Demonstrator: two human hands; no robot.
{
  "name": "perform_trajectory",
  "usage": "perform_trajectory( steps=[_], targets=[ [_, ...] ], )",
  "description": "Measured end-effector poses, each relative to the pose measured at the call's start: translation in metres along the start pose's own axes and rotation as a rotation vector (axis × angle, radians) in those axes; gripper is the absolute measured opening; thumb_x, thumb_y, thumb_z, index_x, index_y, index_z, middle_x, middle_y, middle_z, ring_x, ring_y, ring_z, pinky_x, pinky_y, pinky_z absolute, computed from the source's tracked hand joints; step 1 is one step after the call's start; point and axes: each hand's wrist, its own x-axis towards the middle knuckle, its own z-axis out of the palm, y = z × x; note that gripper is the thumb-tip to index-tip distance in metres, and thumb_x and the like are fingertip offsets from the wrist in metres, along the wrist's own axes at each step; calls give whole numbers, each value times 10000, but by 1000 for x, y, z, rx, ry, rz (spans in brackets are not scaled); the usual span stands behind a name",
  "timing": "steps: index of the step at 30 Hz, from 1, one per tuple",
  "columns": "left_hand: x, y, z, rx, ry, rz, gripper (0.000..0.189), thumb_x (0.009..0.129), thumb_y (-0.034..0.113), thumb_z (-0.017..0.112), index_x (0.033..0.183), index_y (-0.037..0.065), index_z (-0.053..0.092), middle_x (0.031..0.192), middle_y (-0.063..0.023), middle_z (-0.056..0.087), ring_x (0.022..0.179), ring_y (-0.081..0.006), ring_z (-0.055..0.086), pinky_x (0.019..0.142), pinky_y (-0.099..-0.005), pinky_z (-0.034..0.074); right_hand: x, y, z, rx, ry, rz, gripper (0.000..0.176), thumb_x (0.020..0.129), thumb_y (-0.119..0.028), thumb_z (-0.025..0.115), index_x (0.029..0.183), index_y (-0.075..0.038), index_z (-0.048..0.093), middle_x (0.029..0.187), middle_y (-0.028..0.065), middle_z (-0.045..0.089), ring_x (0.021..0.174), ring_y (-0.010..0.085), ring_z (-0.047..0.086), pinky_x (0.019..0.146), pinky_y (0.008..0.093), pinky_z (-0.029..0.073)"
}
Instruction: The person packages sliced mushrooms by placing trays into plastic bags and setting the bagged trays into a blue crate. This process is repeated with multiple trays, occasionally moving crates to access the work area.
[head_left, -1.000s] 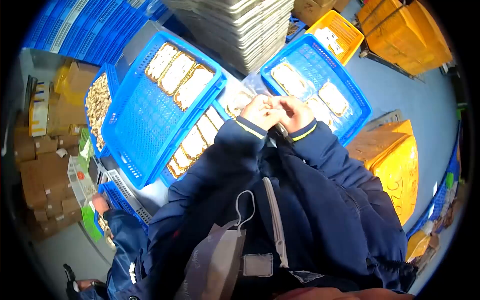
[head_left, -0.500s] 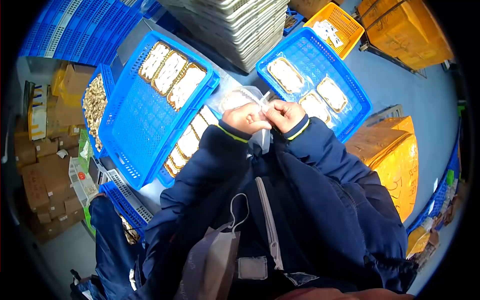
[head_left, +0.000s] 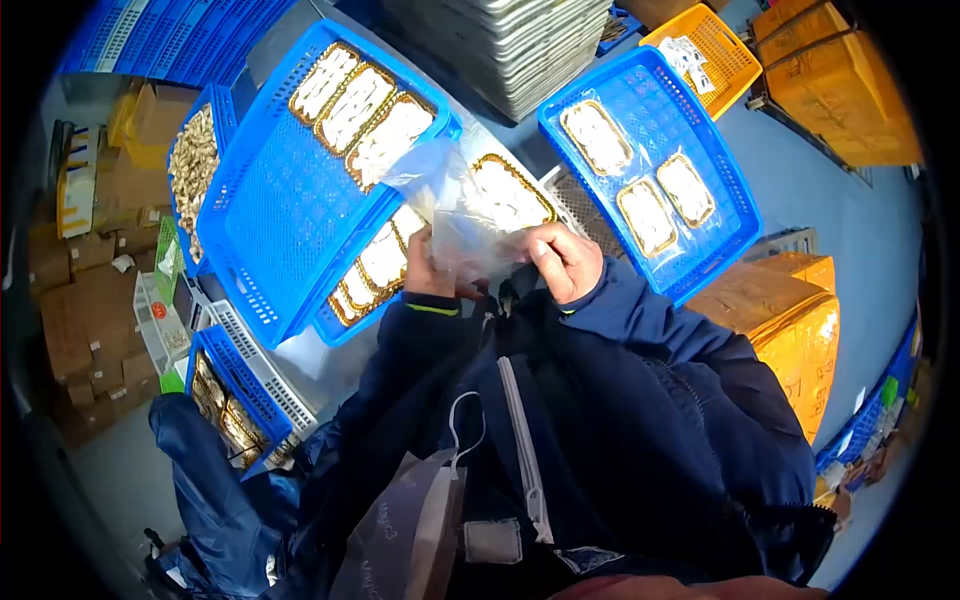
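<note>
Fingers (head_left: pixel 547 236) of the right hand (head_left: pixel 572 270) are nearly closed, thumb and forefinger together at the near right edge of a clear bag (head_left: pixel 445 205). The left hand (head_left: pixel 424 270) is curled at the bag's left side; its fingertips lie partly behind the film, so I cannot tell how tightly they grip. The bag is raised between both hands, its upper part puffed out towards the left. Glare and creases make its mouth hard to make out.

Just beyond it, a gold-rimmed tray (head_left: pixel 515 192) of white pieces lies on the counter (head_left: pixel 338 372), its near left part covered by the bag. To the left, an upper blue basket (head_left: pixel 262 195) carries three similar trays near its far end, with mesh showing over the rest of its base; it partly hides a lower blue basket (head_left: pixel 330 333) holding more trays. To the right, another blue basket (head_left: pixel 655 105) holds three film-wrapped trays, with room around them. A pale stack (head_left: pixel 540 55) is cut off at the top. Open blue floor (head_left: pixel 850 235) extends past the right-hand basket, and dark rounding crops the corners.
</note>
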Motion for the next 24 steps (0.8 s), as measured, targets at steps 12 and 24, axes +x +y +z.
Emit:
perform_trajectory(
  steps=[12, 24],
  targets=[
    [-11, 3, -42, 1136, 92, 738, 281, 737, 7, 551, 989, 110, 620, 705, -102, 455, 585, -245, 500, 535, -326, 434, 7, 217, -31, -653, 109, 641, 313, 786, -312, 572, 972, -69, 509, 877, 214, 597, 838, 365, 582, 746, 406, 451],
    [4, -61, -80, 1286, 271, 626, 243, 771, 144, 544, 1011, 139, 513, 720, -152, 596, 609, -388, 563, 558, -470, 444, 3, 241, -47, -521, -101, 512, 251, 836, -248, 517, 1019, -83, 568, 799, 118, 632, 712, 227, 617, 692, 320, 478]
  ],
)
